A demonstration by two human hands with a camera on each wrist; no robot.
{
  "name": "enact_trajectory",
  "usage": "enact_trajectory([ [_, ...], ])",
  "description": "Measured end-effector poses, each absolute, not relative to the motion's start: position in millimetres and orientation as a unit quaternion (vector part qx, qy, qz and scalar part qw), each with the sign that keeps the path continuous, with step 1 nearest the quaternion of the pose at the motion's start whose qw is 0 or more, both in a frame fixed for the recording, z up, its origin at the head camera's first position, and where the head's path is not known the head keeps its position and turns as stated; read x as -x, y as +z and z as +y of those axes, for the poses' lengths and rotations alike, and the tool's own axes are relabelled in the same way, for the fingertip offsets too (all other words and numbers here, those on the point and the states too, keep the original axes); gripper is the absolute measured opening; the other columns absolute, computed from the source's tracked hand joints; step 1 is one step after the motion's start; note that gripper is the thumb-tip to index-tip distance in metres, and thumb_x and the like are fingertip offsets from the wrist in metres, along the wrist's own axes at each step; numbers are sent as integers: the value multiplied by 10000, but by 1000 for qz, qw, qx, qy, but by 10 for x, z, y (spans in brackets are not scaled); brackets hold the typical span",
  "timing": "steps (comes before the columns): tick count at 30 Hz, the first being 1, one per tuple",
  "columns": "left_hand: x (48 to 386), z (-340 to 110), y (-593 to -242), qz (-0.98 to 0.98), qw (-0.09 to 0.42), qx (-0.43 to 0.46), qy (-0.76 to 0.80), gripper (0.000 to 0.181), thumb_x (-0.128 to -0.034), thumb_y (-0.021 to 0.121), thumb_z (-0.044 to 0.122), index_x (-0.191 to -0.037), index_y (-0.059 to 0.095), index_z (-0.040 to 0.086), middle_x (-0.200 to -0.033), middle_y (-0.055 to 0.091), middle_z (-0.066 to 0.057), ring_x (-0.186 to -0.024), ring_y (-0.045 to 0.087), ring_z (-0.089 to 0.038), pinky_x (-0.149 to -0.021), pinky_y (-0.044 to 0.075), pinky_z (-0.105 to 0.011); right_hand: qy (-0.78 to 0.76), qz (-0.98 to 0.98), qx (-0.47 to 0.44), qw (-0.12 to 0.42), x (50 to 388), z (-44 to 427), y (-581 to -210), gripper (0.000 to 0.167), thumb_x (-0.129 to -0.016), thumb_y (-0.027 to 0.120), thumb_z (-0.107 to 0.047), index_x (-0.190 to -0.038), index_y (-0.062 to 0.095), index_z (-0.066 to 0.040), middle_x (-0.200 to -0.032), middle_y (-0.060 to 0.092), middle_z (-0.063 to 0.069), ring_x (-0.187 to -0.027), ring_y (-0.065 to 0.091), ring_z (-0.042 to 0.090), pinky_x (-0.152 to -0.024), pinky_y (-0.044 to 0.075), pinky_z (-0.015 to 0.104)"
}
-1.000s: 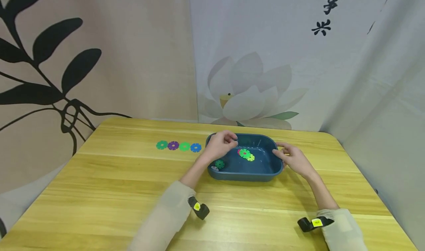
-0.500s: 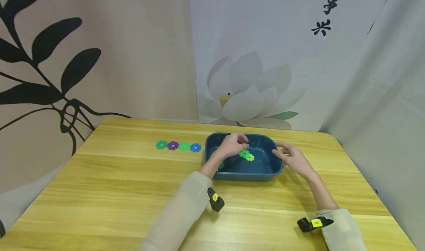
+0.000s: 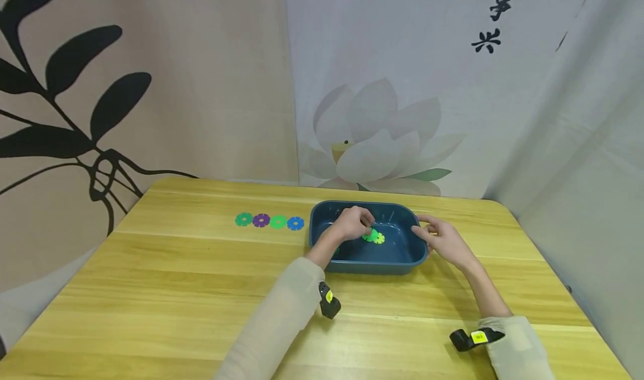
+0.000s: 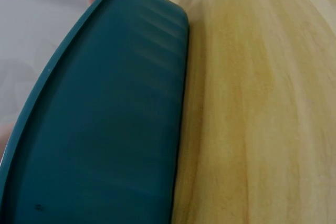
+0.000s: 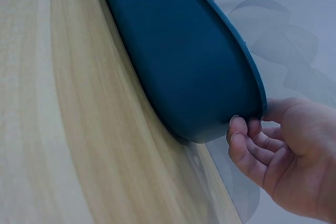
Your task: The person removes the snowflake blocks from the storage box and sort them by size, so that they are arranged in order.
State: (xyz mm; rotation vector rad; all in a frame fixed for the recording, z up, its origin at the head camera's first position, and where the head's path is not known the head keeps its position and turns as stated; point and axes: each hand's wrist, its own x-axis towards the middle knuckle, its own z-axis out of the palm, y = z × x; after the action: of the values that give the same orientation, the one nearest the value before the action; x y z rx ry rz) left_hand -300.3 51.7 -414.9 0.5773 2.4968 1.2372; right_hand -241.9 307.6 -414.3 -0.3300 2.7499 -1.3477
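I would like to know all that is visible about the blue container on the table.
The blue container is dark, open-topped and roughly rectangular, with rounded corners, a thin rim and smooth, slightly glossy walls that look like plastic. It stands upright on the wooden table, one long side toward the person. A green disc and a yellow disc lie inside. The right hand holds its right end at the rim; the left hand reaches in, and whether that arm touches the rim is unclear.

Up the arm from the left hand (image 3: 354,222), a loose cream left sleeve (image 3: 276,324) is being worn, a black wrist camera (image 3: 329,308) with yellow label (image 3: 329,296) being carried on it. Right of that hand, a matching right sleeve (image 3: 521,349) is being worn, similarly fitted.
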Motion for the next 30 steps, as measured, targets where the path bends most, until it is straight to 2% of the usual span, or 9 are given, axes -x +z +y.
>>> enact_trajectory([
  [5,2977,548,-4151,873,158,-186,422,297,-863,761,-43,-1149,692,-10,-1003,639,-102,-911,576,-202,-828,530,-311,-439,891,109,31,2422,3079,-4138,581,-1038,597,-281,-1474,421,59,-815,632,142,-593,623,348,-625,567,426],
  [12,2958,523,-4137,879,156,-176,415,237,-819,839,39,-1015,709,15,-843,618,-29,-762,547,-151,-725,503,-286,-440,891,111,29,2417,3077,-4133,576,-1035,603,-278,-1471,428,56,-812,629,140,-594,614,348,-612,561,418],
  [18,2945,510,-4119,875,131,-178,431,88,-884,788,87,-917,728,31,-841,669,-26,-727,590,-133,-677,515,-249,-440,890,111,28,2418,3075,-4133,568,-1034,605,-274,-1465,435,54,-828,637,141,-592,616,326,-622,561,416],
  [23,2904,501,-4060,868,103,-196,445,96,-911,761,115,-907,729,24,-840,677,-25,-722,601,-119,-653,517,-230,-440,891,112,27,2423,3077,-4147,558,-1035,603,-268,-1461,441,54,-830,633,139,-584,609,288,-615,562,420],
  [30,2821,409,-3915,850,82,-213,476,114,-943,727,147,-950,740,35,-843,690,-22,-726,622,-122,-659,514,-263,-442,889,112,28,2421,3078,-4153,552,-1038,598,-270,-1459,442,51,-830,633,140,-579,604,263,-611,563,422],
])
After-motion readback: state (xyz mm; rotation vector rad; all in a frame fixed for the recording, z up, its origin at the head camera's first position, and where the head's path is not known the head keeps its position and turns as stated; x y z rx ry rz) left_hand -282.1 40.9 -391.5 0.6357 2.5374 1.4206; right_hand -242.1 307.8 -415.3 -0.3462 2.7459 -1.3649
